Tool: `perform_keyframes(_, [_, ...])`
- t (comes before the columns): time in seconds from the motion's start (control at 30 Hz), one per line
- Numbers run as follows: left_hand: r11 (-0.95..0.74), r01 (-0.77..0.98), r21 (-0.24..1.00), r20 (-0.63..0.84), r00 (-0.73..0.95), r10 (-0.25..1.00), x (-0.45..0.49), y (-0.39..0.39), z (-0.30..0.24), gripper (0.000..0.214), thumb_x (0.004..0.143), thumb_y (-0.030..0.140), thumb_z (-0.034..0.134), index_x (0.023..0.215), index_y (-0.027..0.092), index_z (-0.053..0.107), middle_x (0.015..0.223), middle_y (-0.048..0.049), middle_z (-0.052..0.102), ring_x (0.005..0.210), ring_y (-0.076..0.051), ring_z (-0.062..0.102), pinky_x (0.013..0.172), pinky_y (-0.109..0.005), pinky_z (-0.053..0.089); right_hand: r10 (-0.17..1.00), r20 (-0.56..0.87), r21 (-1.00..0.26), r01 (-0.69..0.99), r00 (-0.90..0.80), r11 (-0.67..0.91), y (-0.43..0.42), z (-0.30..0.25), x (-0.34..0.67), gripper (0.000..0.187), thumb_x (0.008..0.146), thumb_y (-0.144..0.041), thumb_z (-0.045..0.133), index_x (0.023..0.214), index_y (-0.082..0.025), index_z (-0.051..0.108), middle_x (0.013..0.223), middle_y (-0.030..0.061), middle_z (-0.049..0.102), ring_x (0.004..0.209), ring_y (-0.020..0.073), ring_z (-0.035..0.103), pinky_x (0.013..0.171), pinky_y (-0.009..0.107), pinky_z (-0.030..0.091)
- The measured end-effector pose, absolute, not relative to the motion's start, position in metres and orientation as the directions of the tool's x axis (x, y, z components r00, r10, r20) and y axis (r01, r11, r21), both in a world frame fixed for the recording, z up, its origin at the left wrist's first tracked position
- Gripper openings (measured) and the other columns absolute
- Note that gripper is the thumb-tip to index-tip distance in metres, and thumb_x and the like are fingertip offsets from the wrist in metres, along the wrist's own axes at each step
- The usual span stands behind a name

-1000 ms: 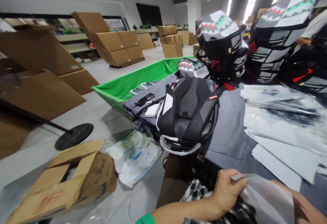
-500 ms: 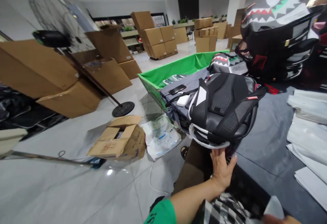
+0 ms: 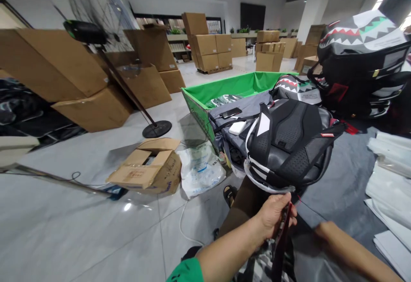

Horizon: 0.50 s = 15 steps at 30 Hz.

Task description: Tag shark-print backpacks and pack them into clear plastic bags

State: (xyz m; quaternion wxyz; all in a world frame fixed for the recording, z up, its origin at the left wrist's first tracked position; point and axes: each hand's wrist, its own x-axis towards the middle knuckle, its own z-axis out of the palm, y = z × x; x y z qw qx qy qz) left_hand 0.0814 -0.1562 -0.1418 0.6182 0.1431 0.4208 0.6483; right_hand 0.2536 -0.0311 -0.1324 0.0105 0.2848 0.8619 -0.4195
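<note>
A black backpack (image 3: 284, 142) with perforated straps lies on the grey-covered table, its straps facing up. At its near edge runs a pale clear rim (image 3: 266, 184). Just below that rim, my left hand (image 3: 274, 214) is closed on a dark red strip (image 3: 282, 235) that hangs down over my lap. To the right of it, my right hand (image 3: 326, 234) is low over the table edge. It is blurred, and its fingers cannot be made out.
A phone (image 3: 231, 112) and a small white box (image 3: 237, 127) lie left of the backpack. Shark-mouth patterned bags (image 3: 362, 37) are stacked behind. White plastic bags (image 3: 390, 179) lie at right. A green-lined bin (image 3: 221, 91), an opened carton (image 3: 150, 168) and a fan (image 3: 128, 85) stand at left.
My left hand was spread against the backpack's near edge; now it is closed on the dark red strip. My right hand has moved up and left from the bottom edge.
</note>
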Motion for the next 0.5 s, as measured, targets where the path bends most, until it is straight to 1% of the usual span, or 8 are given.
perform_keyframes(0.07, [0.085,-0.525,0.847,-0.246,-0.245,0.938,0.089,-0.159,-0.14,0.065,0.064,0.082,0.071,0.069,0.019,0.057,0.06,0.0037,0.055,0.051,-0.011,0.051,0.055,-0.024,0.039,0.474,-0.267,-0.702,0.506,-0.839,0.501,-0.015,-0.12,0.222,0.043,0.069,-0.058,0.06,0.049,-0.021,0.056,0.051,0.0016,0.055,0.051,0.0167,0.046,0.052,0.031,0.038])
perform_keyframes(0.13, [0.031,-0.197,0.98,-0.096,-0.327,0.94,0.097,-0.161,-0.144,0.048,0.08,0.066,0.069,0.071,0.019,0.062,0.062,0.0021,0.057,0.06,-0.015,0.056,0.065,-0.027,0.044,0.513,-0.254,-0.738,0.507,-0.82,0.445,0.001,-0.107,0.204,0.058,0.071,-0.076,0.056,0.055,-0.02,0.056,0.055,0.001,0.054,0.055,0.0165,0.047,0.056,0.03,0.041])
perform_keyframes(0.17, [0.015,0.006,1.0,-0.012,-0.357,0.934,0.101,-0.161,-0.149,0.039,0.086,0.055,0.067,0.071,0.019,0.063,0.063,0.0005,0.059,0.064,-0.018,0.06,0.07,-0.029,0.047,0.526,-0.256,-0.77,0.5,-0.811,0.396,0.006,-0.101,0.2,0.065,0.07,-0.083,0.055,0.059,-0.019,0.058,0.058,0.0015,0.055,0.058,0.0174,0.049,0.059,0.031,0.044])
perform_keyframes(0.23, [0.008,0.381,0.925,0.145,-0.371,0.917,0.106,-0.159,-0.158,0.023,0.091,0.034,0.065,0.072,0.02,0.066,0.066,-0.0043,0.065,0.07,-0.023,0.066,0.08,-0.036,0.05,0.525,-0.267,-0.831,0.469,-0.808,0.299,0.008,-0.093,0.197,0.071,0.068,-0.09,0.055,0.064,-0.019,0.062,0.065,0.0035,0.061,0.066,0.0206,0.054,0.066,0.033,0.05])
perform_keyframes(0.3, [-0.009,0.62,0.785,0.26,-0.316,0.912,0.109,-0.158,-0.166,0.012,0.089,0.019,0.064,0.078,0.019,0.068,0.071,-0.0093,0.069,0.072,-0.026,0.069,0.085,-0.041,0.05,0.546,-0.259,-0.853,0.454,-0.796,0.257,0.001,-0.09,0.196,0.07,0.068,-0.088,0.058,0.067,-0.019,0.065,0.07,0.0054,0.066,0.073,0.0233,0.058,0.071,0.034,0.052])
perform_keyframes(0.4, [-0.085,0.701,0.708,0.352,-0.246,0.903,0.111,-0.162,-0.167,0.008,0.09,0.024,0.067,0.085,0.018,0.07,0.083,-0.0133,0.071,0.083,-0.028,0.069,0.089,-0.043,0.049,0.654,-0.205,-0.814,0.497,-0.729,0.3,-0.014,-0.094,0.194,0.057,0.065,-0.077,0.066,0.062,-0.019,0.062,0.064,0.0045,0.063,0.066,0.0217,0.055,0.063,0.031,0.048])
perform_keyframes(0.43, [-0.101,0.664,0.741,0.364,-0.27,0.891,0.11,-0.166,-0.166,0.013,0.09,0.03,0.069,0.085,0.018,0.07,0.087,-0.0131,0.071,0.087,-0.028,0.068,0.089,-0.043,0.049,0.681,-0.184,-0.798,0.512,-0.709,0.317,-0.017,-0.097,0.192,0.052,0.065,-0.071,0.066,0.061,-0.019,0.061,0.061,0.0037,0.061,0.063,0.0204,0.053,0.059,0.03,0.046])
perform_keyframes(0.5, [-0.072,0.484,0.872,0.316,-0.445,0.838,0.108,-0.174,-0.162,0.023,0.09,0.042,0.069,0.088,0.019,0.07,0.095,-0.011,0.068,0.091,-0.026,0.065,0.088,-0.04,0.049,0.702,-0.161,-0.782,0.523,-0.694,0.338,-0.018,-0.102,0.19,0.044,0.064,-0.063,0.063,0.058,-0.02,0.059,0.057,0.0023,0.058,0.059,0.0185,0.05,0.055,0.029,0.042])
